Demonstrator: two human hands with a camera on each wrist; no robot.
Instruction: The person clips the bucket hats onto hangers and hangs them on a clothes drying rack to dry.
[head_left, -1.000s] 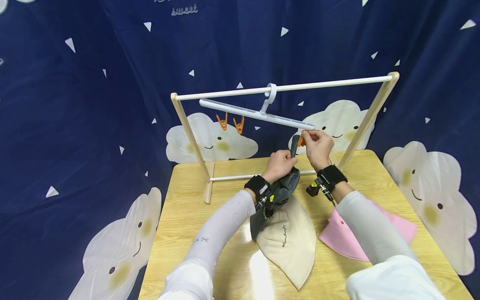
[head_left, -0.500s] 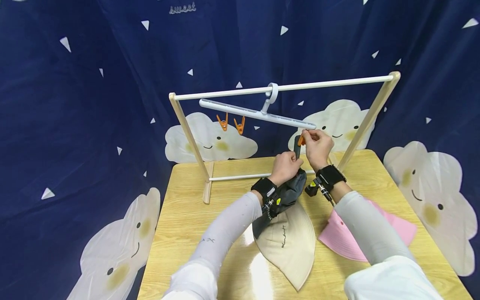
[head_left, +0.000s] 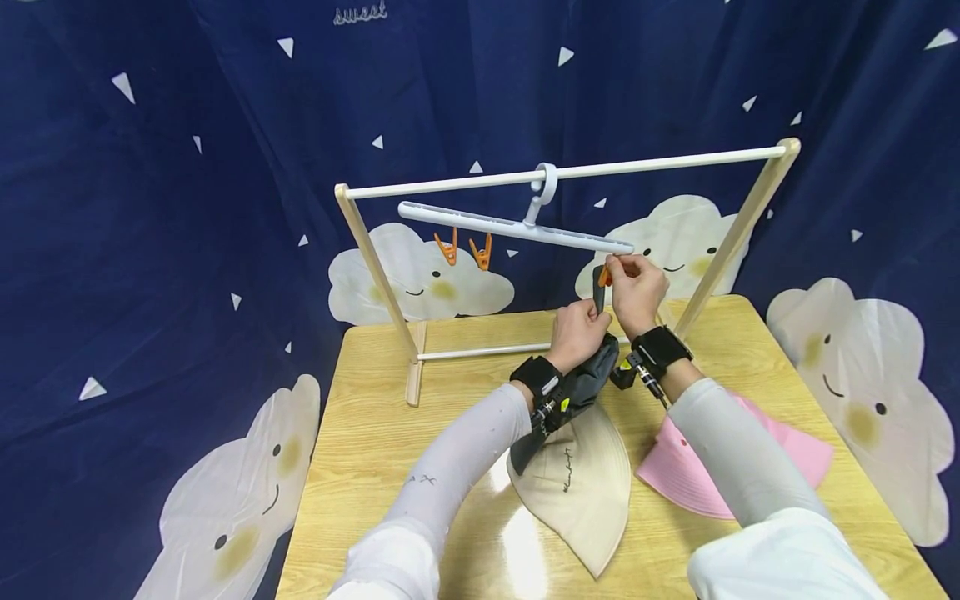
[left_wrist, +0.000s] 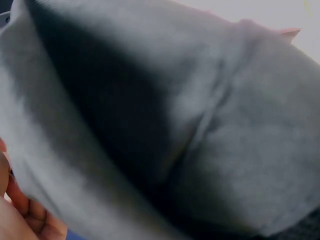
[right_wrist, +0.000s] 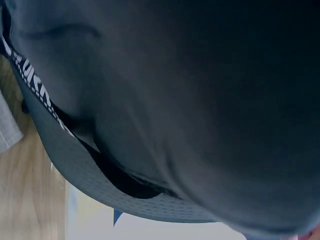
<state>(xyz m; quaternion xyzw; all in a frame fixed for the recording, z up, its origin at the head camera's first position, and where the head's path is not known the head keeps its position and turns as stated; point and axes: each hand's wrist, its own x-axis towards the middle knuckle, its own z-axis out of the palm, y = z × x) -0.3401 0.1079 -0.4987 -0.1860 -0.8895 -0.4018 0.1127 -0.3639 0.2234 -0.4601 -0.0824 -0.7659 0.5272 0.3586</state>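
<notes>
A beige hat [head_left: 581,487] and pink hat [head_left: 693,479] lie on the wooden table [head_left: 375,433], below the fingers.

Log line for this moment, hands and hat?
left hand: holds grey hat up | right hand: pinches orange clip under white hanger | hat edge at clip

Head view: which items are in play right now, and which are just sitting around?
In play:
grey hat, gripped by left hand
orange clip, pinched by right hand
white hanger on the rack

Idle:
beige hat
pink hat
two spare orange clips
</notes>
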